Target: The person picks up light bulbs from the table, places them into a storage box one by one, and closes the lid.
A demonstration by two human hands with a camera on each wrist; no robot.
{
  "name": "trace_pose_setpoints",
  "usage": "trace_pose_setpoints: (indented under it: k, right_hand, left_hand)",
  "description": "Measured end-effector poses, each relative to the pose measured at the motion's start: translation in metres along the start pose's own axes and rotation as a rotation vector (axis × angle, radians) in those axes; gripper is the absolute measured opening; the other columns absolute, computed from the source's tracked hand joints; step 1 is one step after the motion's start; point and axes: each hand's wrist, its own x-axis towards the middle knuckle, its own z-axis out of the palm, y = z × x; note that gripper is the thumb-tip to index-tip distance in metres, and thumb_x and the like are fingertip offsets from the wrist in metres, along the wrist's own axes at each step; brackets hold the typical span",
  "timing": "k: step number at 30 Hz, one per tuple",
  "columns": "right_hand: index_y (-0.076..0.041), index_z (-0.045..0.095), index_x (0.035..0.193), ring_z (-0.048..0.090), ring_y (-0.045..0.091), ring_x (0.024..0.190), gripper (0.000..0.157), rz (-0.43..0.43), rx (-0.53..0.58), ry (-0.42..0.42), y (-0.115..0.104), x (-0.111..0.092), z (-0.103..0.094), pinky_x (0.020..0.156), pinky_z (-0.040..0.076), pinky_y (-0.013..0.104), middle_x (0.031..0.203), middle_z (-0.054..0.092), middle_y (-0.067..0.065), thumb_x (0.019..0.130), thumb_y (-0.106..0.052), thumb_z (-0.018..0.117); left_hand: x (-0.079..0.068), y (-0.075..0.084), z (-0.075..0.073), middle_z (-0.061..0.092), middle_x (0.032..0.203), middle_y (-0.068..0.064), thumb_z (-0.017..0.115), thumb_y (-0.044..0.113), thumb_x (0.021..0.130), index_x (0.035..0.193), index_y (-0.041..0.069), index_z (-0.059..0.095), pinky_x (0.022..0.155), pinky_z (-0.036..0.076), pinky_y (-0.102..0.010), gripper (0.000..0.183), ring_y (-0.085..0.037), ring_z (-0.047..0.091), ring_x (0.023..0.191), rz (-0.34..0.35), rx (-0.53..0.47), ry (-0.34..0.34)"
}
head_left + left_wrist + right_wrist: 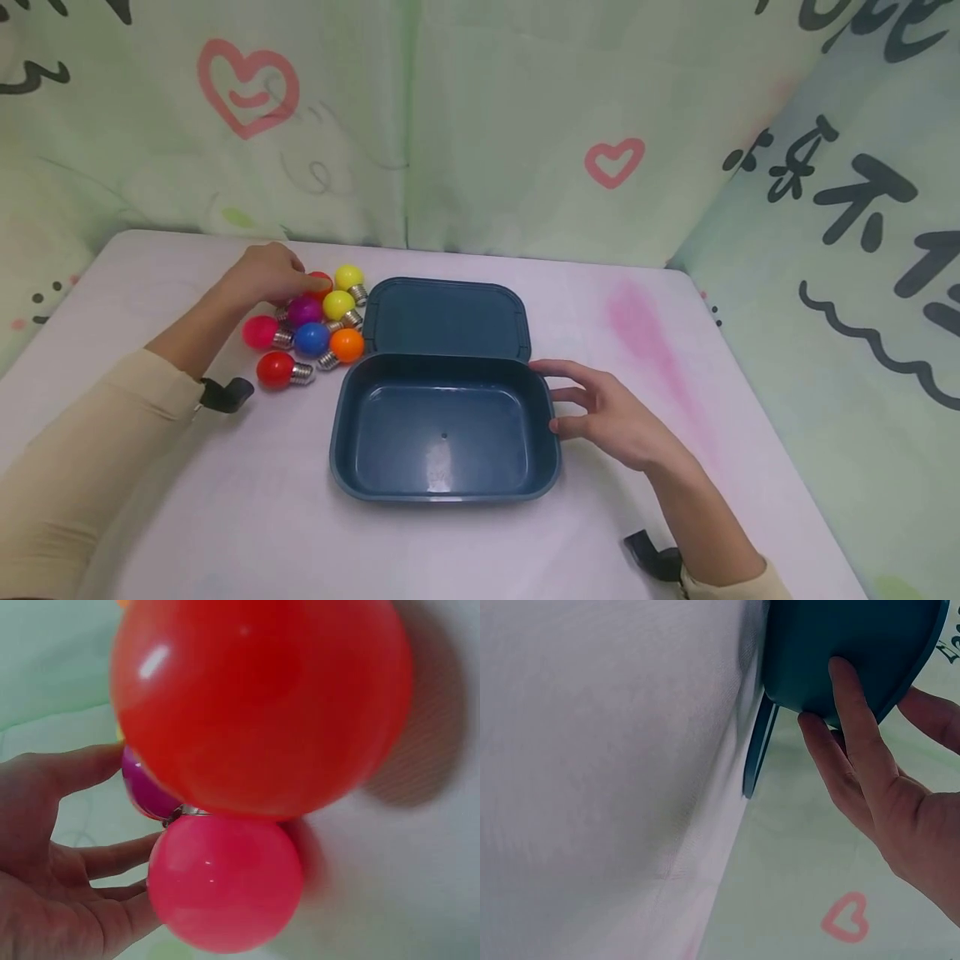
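Several coloured light bulbs lie grouped on the left of the table. At the group's far edge my left hand (273, 271) holds a red-orange bulb (321, 282), its thumb across it; the fingertips are hidden. Close to that hand lie a purple bulb (304, 311) and a pink bulb (259, 332). A red bulb (262, 705) fills much of the left wrist view. My right hand (611, 412) touches the right side of a dark blue plastic box (445, 425), thumb against the outer wall and a finger at the rim's back corner. No bulb is inside the box.
Behind the box lies its dark lid (448, 317). Yellow bulbs (339, 305), a blue bulb (312, 339) and an orange bulb (347, 344) sit left of the box and lid. Printed cloth (487, 125) hangs around the white table (262, 500).
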Motion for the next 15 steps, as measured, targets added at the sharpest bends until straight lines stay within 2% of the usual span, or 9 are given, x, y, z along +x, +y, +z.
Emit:
trace_pose_setpoints:
  k: [15]
  right_hand:
    - [-0.017,0.053,0.151,0.055,0.040,0.138,0.067,0.033,0.002,0.011,0.0049,0.0020,0.0015,0.090,0.063,0.039,0.160,0.045,0.011,0.090,0.006,0.066]
  left_hand:
    - [0.0063,-0.0036,0.0061,0.068,0.113,-0.028,0.069,0.035,0.097,0.126,-0.010,0.065,0.082,0.062,-0.042,0.054,-0.039,0.063,0.100,0.036,-0.041,0.031]
